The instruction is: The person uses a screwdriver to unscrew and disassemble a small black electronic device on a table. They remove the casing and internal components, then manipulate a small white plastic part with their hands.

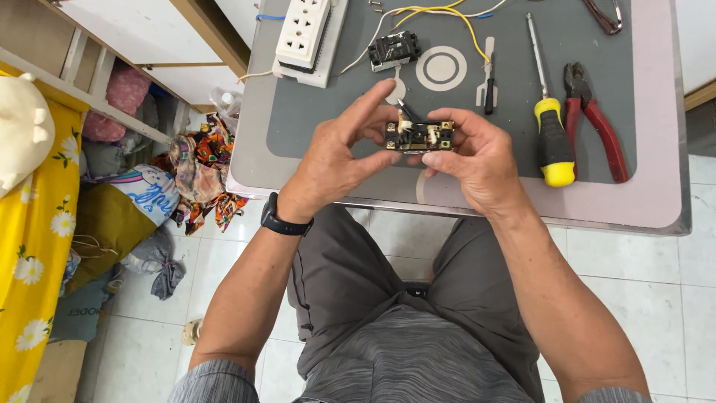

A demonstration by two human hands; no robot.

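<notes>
Both hands hold a small black switch module with brass terminals above the near edge of a grey table. My left hand pinches its left end, index finger stretched upward. My right hand grips its right end between thumb and fingers. A black watch sits on my left wrist.
On the dark mat lie a yellow-handled screwdriver, red-handled pliers, a small black tool, another black module with white and yellow wires, and a white socket strip. Clothes and a yellow cloth are piled at left on the tiled floor.
</notes>
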